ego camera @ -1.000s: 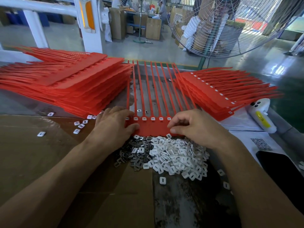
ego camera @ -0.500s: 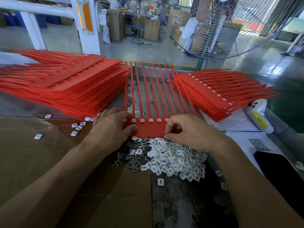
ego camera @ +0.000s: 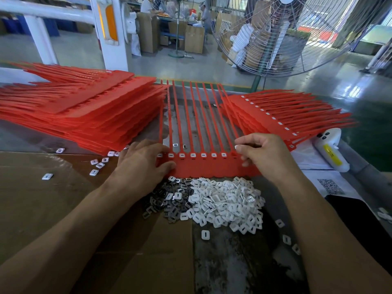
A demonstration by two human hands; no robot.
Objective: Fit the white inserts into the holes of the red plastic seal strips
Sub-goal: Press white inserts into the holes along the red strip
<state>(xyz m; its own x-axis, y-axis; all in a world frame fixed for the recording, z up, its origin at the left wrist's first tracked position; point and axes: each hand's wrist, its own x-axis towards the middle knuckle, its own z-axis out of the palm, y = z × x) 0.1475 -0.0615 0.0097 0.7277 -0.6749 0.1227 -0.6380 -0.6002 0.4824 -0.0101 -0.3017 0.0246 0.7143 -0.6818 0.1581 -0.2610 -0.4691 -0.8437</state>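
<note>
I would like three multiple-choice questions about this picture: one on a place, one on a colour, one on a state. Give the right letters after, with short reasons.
1. Where is the pile of white inserts?
A. nearer the person than the red seal strip
B. on the left stack
C. beside the fan

2. What colour are the pieces left of that pile?
A. yellow
B. dark grey
C. blue

3. How is the left hand?
A. raised in the air
B. in a fist
C. resting on the strip's left end

Answers: 1 A, the pile lies just below the strip. 2 B, they look dark grey. 3 C, its thumb lies along the strip's edge.
</note>
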